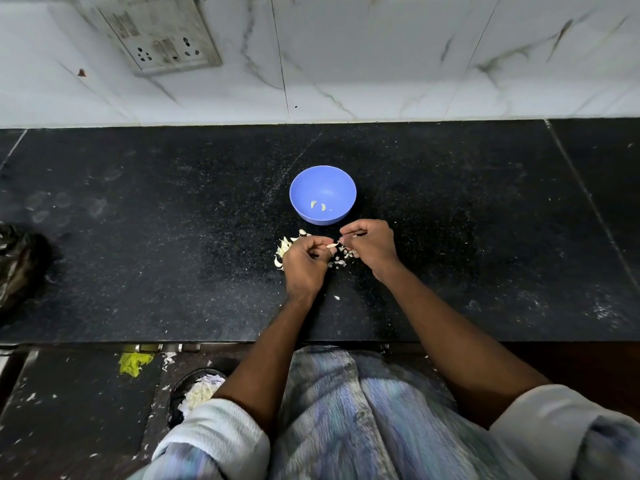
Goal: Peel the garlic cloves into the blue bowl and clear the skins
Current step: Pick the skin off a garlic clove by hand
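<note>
Head view: left hand [304, 263] and right hand [372, 244] pinch one garlic clove [331, 245] just before the blue bowl [322, 195]. Risk: torn skin fragments may drop into the bowl.

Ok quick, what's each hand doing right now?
Left hand: fingers curled, pinching a garlic clove.
Right hand: fingers curled at the same clove's tip, apparently pulling skin; exact hold too small to tell.
</note>
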Available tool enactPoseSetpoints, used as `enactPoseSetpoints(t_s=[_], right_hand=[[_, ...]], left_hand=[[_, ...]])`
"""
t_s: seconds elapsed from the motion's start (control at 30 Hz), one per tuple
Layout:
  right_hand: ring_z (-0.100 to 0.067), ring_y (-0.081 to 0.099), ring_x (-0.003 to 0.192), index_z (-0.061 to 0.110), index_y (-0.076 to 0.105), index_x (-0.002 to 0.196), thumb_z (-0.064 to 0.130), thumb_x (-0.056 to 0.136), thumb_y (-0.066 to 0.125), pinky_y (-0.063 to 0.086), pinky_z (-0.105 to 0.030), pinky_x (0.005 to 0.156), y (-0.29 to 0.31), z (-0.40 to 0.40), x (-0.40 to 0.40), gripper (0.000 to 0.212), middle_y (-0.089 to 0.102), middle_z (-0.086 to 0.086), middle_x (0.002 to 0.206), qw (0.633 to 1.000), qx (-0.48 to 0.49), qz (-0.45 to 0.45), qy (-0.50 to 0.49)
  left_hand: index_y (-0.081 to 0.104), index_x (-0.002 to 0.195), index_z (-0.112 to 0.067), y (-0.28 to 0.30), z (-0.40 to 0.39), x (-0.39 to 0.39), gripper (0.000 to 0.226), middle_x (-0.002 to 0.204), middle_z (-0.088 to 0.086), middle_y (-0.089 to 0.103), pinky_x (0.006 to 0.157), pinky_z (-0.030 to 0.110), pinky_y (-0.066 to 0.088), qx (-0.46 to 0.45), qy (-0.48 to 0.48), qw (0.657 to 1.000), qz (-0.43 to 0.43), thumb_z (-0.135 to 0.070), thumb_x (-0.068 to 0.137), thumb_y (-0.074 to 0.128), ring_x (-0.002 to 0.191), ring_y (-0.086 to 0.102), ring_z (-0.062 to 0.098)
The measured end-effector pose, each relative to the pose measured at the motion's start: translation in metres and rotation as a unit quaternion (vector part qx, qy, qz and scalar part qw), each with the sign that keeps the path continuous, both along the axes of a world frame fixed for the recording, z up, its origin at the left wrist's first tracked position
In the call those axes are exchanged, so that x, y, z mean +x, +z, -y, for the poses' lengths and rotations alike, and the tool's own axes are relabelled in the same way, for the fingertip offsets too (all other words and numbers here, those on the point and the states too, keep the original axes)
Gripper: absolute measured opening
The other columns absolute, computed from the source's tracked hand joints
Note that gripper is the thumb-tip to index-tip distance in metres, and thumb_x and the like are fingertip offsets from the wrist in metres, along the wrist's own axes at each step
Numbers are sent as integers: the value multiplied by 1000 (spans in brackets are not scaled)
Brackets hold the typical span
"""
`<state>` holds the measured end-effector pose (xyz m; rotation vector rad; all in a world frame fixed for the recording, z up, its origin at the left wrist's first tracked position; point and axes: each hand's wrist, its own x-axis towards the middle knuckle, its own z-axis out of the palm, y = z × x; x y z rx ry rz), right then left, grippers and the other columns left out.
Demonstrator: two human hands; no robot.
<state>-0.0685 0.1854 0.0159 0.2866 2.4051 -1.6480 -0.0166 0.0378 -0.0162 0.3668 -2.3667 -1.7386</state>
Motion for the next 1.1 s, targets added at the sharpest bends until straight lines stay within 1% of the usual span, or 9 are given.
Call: enactPoseSetpoints(t_s=[0.1,0.17,0.23,0.33,0.6,0.77,0.87,1.0,1.1], right_hand=[[-15,69,69,7,78,98,16,91,75,55,-27,61,6,3,0,12,79,-12,86,991,-93,92,19],[-18,70,72,3,76,100,10,90,76,58,-30,68,6,4,1,12,78,-17,89,984,-123,124,42],[-18,72,75,3,76,100,3,87,78,61,-29,73,2,3,3,13,78,-17,89,982,-136,120,47],[-18,72,77,1,75,103,-1,88,76,61,-26,73,-1,3,3,15,77,-15,89,984,-141,98,39],[-12,63,65,-4,75,101,4,92,73,54,-24,62,2,7,3,12,72,-11,78,986,-121,110,44],[-13,64,65,-4,74,97,0,91,70,52,-25,60,4,9,2,9,74,-14,78,987,-106,100,72],[-16,64,67,-3,73,95,3,92,69,52,-25,60,5,10,0,7,75,-19,82,989,-88,74,88],[-17,60,66,-1,67,93,4,93,65,48,-24,56,6,10,-1,6,70,-13,73,988,-67,54,128],[-15,56,64,1,67,90,2,92,61,45,-24,55,7,13,-4,7,66,-7,67,987,-71,71,125]], left_hand=[[81,96,-10,2,0,-1,16,86,-7,77,69,18,57,-13,7,1000,-12,1,84,84,68,67,0],[81,96,-10,3,1,-1,16,86,-8,77,67,19,56,-9,5,1000,-11,1,85,84,67,66,-1],[82,99,-10,3,1,-2,14,87,-5,79,69,22,59,11,2,1000,-3,-3,87,84,69,70,5],[81,105,-10,3,1,-2,15,89,1,82,79,35,65,75,4,997,25,-7,90,81,80,78,23],[80,101,-6,5,0,0,10,89,3,82,83,36,65,129,48,990,25,-4,91,80,85,80,23],[83,100,-11,4,3,-1,11,89,-5,81,77,36,65,29,35,999,-21,-10,88,84,80,78,13],[84,101,-11,5,4,-1,14,90,-5,81,75,30,64,17,44,999,-22,-11,87,86,80,77,11],[84,97,-7,9,5,-2,11,86,-3,80,72,22,59,3,28,999,-29,-6,86,85,77,75,4],[81,87,-14,12,6,-2,11,84,-8,75,72,15,51,-73,32,996,-46,-3,87,83,79,70,4]])
